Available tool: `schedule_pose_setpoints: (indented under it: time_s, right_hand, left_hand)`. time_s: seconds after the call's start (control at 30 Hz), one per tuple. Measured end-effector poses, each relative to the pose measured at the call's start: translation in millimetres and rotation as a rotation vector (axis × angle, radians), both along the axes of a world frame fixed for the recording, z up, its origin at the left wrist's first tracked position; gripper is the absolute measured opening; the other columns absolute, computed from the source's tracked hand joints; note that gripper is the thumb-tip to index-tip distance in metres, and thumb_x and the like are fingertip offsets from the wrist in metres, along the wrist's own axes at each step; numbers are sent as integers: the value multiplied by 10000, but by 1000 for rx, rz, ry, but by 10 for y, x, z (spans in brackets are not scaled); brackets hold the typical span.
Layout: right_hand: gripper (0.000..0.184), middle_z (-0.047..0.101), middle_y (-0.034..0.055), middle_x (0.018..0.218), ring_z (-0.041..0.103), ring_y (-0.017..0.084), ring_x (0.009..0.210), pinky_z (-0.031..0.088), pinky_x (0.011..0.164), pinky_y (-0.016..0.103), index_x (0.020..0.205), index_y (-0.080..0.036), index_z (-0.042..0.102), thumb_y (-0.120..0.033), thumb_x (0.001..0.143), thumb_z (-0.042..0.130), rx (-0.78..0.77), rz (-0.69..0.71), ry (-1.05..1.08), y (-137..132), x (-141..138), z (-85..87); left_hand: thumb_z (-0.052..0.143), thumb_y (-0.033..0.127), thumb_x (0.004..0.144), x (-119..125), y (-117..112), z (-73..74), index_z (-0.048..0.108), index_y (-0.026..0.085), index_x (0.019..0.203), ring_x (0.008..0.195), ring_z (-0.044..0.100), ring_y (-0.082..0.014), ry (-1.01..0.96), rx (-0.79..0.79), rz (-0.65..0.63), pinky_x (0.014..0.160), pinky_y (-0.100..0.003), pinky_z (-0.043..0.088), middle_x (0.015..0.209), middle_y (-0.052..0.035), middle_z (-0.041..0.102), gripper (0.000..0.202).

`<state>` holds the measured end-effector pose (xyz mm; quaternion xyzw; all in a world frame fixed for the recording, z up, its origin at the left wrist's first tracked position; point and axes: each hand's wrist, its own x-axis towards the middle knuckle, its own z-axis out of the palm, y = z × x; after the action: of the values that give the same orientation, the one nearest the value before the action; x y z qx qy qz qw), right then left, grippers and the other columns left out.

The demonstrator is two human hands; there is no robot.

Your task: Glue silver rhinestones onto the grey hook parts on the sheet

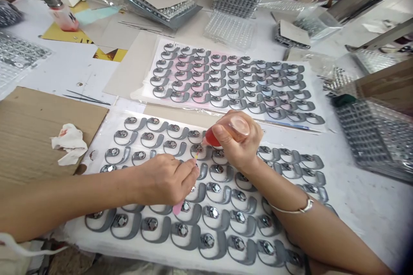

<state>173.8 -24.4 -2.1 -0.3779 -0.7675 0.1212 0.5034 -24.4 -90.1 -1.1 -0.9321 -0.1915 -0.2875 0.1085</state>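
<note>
My right hand [243, 148] grips a small squeeze bottle [215, 136] with red liquid in it, tipped so its nozzle points down and left. Pinched in my left hand [172, 178] is a thin stick with a pink end [177, 208]; its yellowish front part lies at one ring [197, 149], close to the bottle nozzle. Many grey rings with shiny round tops stand in rows on a white padded sheet [190, 252]. My forearms and hands hide some of them.
Behind lies a second sheet of grey rings [232, 79]. On the left are a cardboard piece [29, 124], a crumpled stained tissue [69, 144], tweezers [85, 98] and a jar of pink liquid [61, 13]. Clear trays [230, 30] and stacked bead-like parts [364, 131] stand at back and right.
</note>
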Motion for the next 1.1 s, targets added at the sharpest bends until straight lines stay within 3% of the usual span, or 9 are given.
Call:
schedule_pose_setpoints:
  time_s: [0.4, 0.87, 1.1]
  right_hand:
    - [219, 592, 9, 629, 549, 133, 538, 481, 524, 307, 725, -205, 546, -353, 851, 645, -29, 13, -1, -21, 12, -2]
    - [149, 602, 22, 653, 564, 151, 563, 481, 514, 315, 784, -207, 548, -287, 840, 661, 113, 59, -50, -8, 29, 12]
    - [150, 610, 17, 642, 566, 151, 549, 491, 500, 321, 780, -209, 542, -290, 844, 650, 109, 87, -56, -23, 23, 34]
  left_hand:
    - [501, -6, 851, -1, 6, 31, 646, 22, 889, 548, 671, -158, 22, -17, -12, 434, -240, 561, 797, -147, 728, 152]
    - [473, 33, 869, -36, 48, 20, 634, 45, 865, 555, 645, -143, -10, -97, -27, 457, -231, 554, 848, -149, 722, 162]
    - [424, 34, 886, -56, 64, 2, 636, 58, 873, 591, 654, -141, 15, -113, -26, 475, -224, 557, 869, -150, 719, 214]
